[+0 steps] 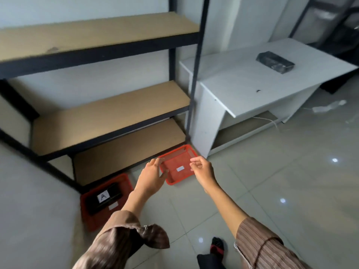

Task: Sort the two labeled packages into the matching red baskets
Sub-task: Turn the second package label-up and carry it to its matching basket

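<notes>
Two red baskets stand on the floor in front of the shelf. The left red basket (89, 216) holds a black package with a white label marked A (104, 197). The right red basket (175, 181) has only a small white tag on its bottom. A second black wrapped package (274, 62) lies on the white desk at the upper right. My left hand (153, 176) and my right hand (201, 170) hover on either side of the right basket, fingers apart, holding nothing.
A black metal shelf unit with bare wooden boards (108, 113) fills the left. A white desk (252, 88) stands to the right of it, with cables and a white power strip (322, 108) on the tiled floor. My foot (217, 247) shows at the bottom.
</notes>
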A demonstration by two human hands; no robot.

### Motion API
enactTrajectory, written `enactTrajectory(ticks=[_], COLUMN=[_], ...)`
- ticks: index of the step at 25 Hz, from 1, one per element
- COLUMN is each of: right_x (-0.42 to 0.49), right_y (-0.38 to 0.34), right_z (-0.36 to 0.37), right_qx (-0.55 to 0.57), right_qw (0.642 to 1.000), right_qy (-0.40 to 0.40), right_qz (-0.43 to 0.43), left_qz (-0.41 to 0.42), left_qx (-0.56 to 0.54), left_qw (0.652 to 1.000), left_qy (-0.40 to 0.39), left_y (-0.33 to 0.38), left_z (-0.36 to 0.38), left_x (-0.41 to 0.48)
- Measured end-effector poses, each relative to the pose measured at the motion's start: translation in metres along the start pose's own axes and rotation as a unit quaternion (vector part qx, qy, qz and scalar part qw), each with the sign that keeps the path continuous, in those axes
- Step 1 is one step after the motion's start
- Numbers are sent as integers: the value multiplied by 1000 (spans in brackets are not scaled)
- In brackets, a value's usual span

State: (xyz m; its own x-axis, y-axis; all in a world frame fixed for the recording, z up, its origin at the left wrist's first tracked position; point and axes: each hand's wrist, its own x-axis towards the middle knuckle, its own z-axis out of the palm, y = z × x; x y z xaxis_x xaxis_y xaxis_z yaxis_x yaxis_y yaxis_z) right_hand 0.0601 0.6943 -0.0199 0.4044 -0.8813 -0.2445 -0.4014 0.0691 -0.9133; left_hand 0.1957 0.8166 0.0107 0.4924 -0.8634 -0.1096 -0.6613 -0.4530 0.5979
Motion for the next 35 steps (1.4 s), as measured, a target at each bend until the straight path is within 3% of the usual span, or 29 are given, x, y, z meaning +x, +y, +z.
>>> enactTrajectory(ticks=[10, 16, 26, 35], right_x=[83, 132, 273, 450], right_y=[36, 43, 44, 15], right_z=[-239, -347, -466, -525], right_qx=[-7, -20, -51, -104], right_qw=[996, 991, 982, 987], right_qy=[83, 131, 182, 122], right_qz=[18, 19, 14, -16], left_qz=[74, 121, 170, 129], left_qx=[-12, 4, 7, -6], left_qw=[996, 989, 981, 989], left_qy=[-40, -79, -93, -76], left_y=[214, 308, 413, 471], left_z=[109, 162, 231, 255], left_x=[113, 177, 332, 498])
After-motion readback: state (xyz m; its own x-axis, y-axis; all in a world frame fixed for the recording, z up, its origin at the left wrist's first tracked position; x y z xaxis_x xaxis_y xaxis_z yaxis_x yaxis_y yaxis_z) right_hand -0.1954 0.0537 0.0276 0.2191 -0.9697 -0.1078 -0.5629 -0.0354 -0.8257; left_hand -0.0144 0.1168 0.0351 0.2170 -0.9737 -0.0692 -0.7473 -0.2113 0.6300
